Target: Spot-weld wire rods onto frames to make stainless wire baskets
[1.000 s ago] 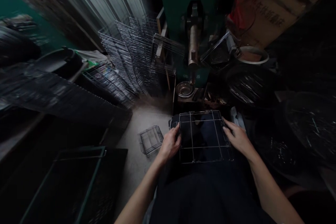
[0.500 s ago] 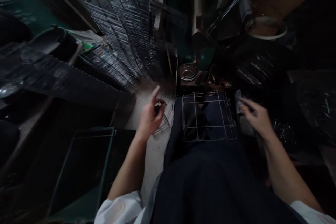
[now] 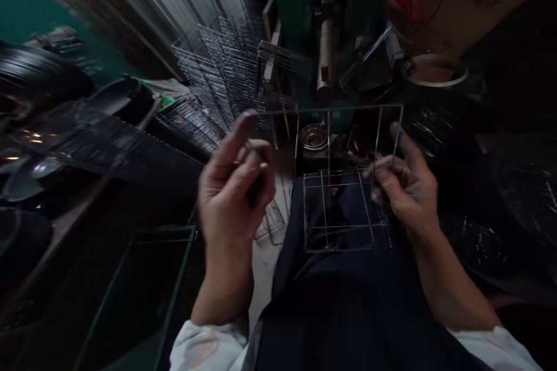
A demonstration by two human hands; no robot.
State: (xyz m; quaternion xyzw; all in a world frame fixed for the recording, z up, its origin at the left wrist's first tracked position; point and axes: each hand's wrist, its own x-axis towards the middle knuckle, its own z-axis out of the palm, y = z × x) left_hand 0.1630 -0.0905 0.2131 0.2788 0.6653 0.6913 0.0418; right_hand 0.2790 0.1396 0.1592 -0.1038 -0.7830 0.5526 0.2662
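My left hand [image 3: 237,185] is raised on the left, its fingers curled at the left end of a thin wire grid panel [image 3: 329,139]. My right hand [image 3: 407,197] pinches the right end of the same panel, its thumb and fingers on the wires. The panel stands roughly upright between both hands, above my lap. Below it a rectangular wire rack [image 3: 348,226] lies across the dark apron [image 3: 343,290] on my lap. Motion blur and dim light hide exactly where the fingers meet the wire.
Tall stacks of wire grids [image 3: 226,64] stand at the back left. Ahead is a machine with a cylindrical arm [image 3: 326,55], with small metal dishes [image 3: 313,136] under it. A pale-rimmed bucket [image 3: 461,72] sits back right. Wire pieces [image 3: 273,223] lie on the floor.
Both hands have come up and closer, and a wire grid panel is now held between them. Earlier the left hand had its index finger outstretched. The rack stays on my lap.
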